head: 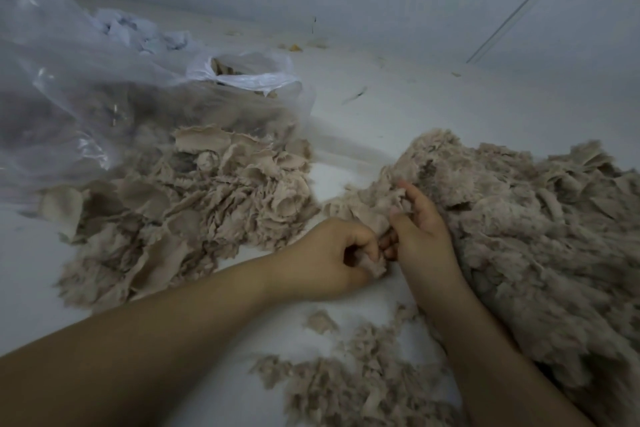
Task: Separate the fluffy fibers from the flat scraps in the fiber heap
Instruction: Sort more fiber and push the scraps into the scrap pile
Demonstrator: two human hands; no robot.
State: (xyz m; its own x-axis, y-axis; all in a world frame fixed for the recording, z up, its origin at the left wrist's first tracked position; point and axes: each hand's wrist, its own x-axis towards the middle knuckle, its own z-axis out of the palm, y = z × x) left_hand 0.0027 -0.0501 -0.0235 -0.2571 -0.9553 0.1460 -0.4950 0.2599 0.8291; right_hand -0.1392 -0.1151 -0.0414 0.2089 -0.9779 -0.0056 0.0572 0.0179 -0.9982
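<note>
Hands [332, 253] in fiber heap [519, 218] (beige)

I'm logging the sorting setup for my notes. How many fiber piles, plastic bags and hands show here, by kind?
Beige fiber piles: 3, the flat scrap pile, the fluffy heap, the small near pile
Plastic bags: 2, the large clear bag, the small white bag
Hands: 2, left hand, right hand
Total: 7
</note>
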